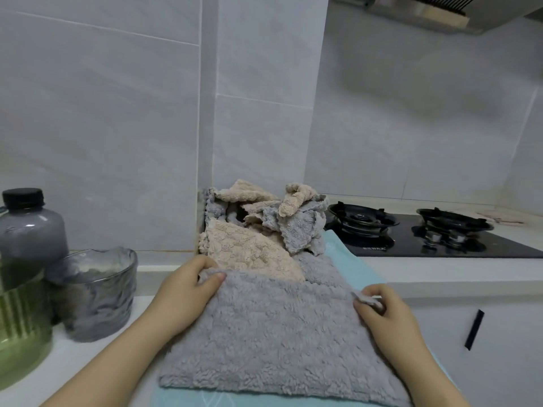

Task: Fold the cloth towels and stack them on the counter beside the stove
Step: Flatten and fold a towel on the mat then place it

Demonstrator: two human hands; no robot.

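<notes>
A fluffy grey towel (273, 333) lies spread on a light blue mat (358, 268) on the counter. My left hand (188, 289) pinches the towel's far left corner between thumb and fingers. My right hand (382, 309) pinches its far right corner. Behind the towel sits a crumpled pile of beige and grey towels (264, 221) in the wall corner, with one beige towel (249, 254) lying flatter at the front of the pile.
A black gas stove (426, 230) with two burners is to the right of the pile. On the left counter stand a grey glass cup (94, 292), a dark-capped bottle (29, 230) and a green container (20, 333). A white cabinet front with a black handle (473, 329) is at lower right.
</notes>
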